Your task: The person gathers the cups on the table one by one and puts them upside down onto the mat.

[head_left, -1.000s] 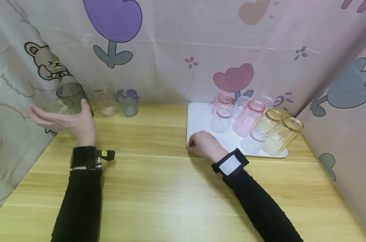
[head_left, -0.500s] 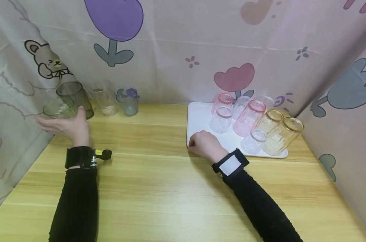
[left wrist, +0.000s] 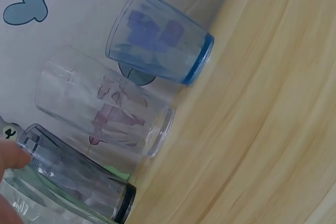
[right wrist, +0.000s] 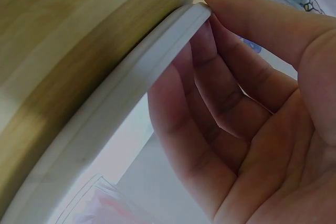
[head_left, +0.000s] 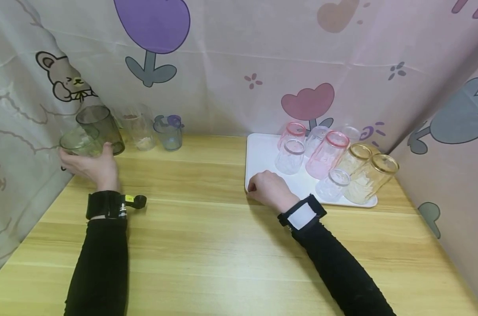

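At the far left, my left hand (head_left: 94, 169) wraps its thumb and fingers round the near side of a green glass (head_left: 78, 142); the fingers' far ends are partly hidden. A dark grey glass (head_left: 102, 129) stands upright just behind it, overlapping it in the left wrist view. Further right come a clear glass (left wrist: 105, 103) and a blue-based glass (left wrist: 160, 38). My right hand (head_left: 270, 188) pinches the front-left corner of a white tray (head_left: 258, 153) between thumb and curled fingers, as the right wrist view shows.
Upside-down glasses crowd the tray's right side: a pink glass (head_left: 327, 156), an amber glass (head_left: 371, 177), a small clear glass (head_left: 290, 158) and several others. A patterned curtain (head_left: 219, 66) hangs behind and beside the wooden table (head_left: 207, 245).
My left hand has come down from beside the dark grey glass and closed in round the green glass. The right hand stays at the tray's corner.
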Demonstrator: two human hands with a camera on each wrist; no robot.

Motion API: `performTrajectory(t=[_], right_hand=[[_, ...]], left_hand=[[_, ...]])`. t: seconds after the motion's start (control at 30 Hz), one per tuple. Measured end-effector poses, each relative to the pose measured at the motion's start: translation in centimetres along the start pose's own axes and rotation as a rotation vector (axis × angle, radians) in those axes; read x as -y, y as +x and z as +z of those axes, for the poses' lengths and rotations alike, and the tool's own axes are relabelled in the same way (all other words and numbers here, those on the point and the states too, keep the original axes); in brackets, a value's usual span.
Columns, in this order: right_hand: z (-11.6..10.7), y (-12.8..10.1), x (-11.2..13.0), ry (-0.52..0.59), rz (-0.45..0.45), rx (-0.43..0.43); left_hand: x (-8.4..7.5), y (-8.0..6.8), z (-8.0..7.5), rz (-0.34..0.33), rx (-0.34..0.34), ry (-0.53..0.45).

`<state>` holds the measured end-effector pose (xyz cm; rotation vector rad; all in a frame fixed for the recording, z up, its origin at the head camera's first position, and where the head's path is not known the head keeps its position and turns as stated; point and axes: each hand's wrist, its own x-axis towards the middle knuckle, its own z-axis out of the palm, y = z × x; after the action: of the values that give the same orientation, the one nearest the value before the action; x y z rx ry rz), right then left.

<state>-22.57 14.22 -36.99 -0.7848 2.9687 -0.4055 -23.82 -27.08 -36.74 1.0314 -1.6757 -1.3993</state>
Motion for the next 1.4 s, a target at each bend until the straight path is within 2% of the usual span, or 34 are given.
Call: performTrajectory(t=[0.1, 0.3, 0.4, 0.5, 0.6, 0.7, 0.87, 1.07, 1.27, 1.4], right_hand=[[0.0, 0.0, 0.0, -0.003, -0.001, -0.001], [0.0, 0.0, 0.0, -0.002, -0.002, 0.000], [0.0, 0.0, 0.0, -0.001, 0.001, 0.003], [-0.1, 0.0, 0.0, 0.000, 0.005, 0.008], [-0.1, 0.0, 0.1, 0.002, 0.006, 0.009], [-0.1, 0.0, 0.0, 0.003, 0.008, 0.007], [0.0, 0.0, 0.0, 0.001, 0.005, 0.003], [-0.1, -0.1, 0.1, -0.006, 0.007, -0.002], [-0.1, -0.1, 0.1, -0.005, 0.009, -0.004], [0.0, 0.1, 0.1, 0.018, 0.007, -0.037]], left_hand=[[0.1, -0.1, 0.1, 0.000, 0.000, -0.001], [-0.3, -0.4, 0.4, -0.041, 0.046, -0.059], [-0.7, -0.7, 0.6, -0.030, 0.055, -0.073], [-1.2, -1.3, 0.8, -0.014, 0.090, -0.128], [-1.8, -1.9, 0.9, -0.046, 0.171, -0.231], [-2.5, -2.4, 0.9, -0.109, 0.241, -0.340], [-3.4, -3.2, 0.9, -0.174, 0.345, -0.470], [-4.1, -4.3, 1.2, -0.339, 0.529, -0.555], [-4.3, -5.8, 2.6, -0.346, 0.601, -0.741], [-4.3, -7.2, 3.7, -0.376, 0.662, -0.835]])
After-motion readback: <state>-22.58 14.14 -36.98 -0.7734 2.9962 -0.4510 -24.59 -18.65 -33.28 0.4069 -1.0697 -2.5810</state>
